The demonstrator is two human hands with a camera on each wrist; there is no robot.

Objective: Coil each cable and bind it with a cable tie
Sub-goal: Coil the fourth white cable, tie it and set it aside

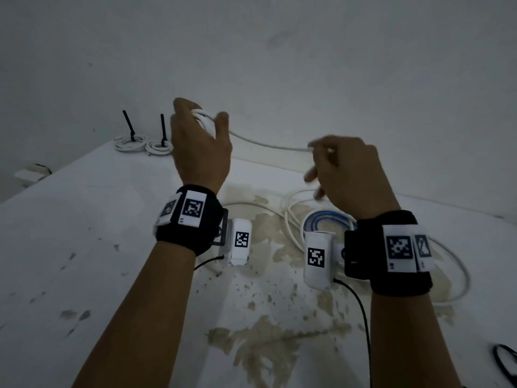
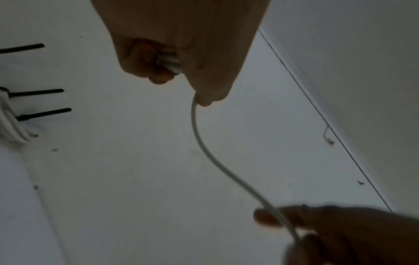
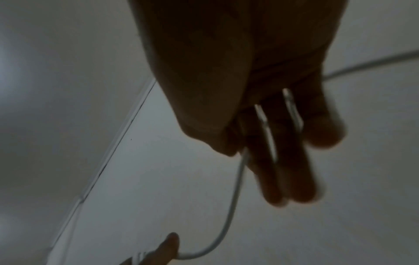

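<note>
While our left hand [image 1: 200,141] curls round white cable [image 1: 260,143] loops, our right hand [image 1: 347,169] pinches the strand. Left wrist: fingers [image 2: 145,61] clamp the coil, strand below the thumb. Right wrist: strand crosses blurred fingers [image 3: 283,170].

Left of the left grip, two tied coils [image 1: 144,143] block the tabletop [image 1: 84,233]; loose cables [image 1: 307,219] lie beneath the right grip.

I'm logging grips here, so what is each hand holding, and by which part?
The left hand grips the gathered loops of the white cable. The right hand pinches its loose run farther along.
</note>
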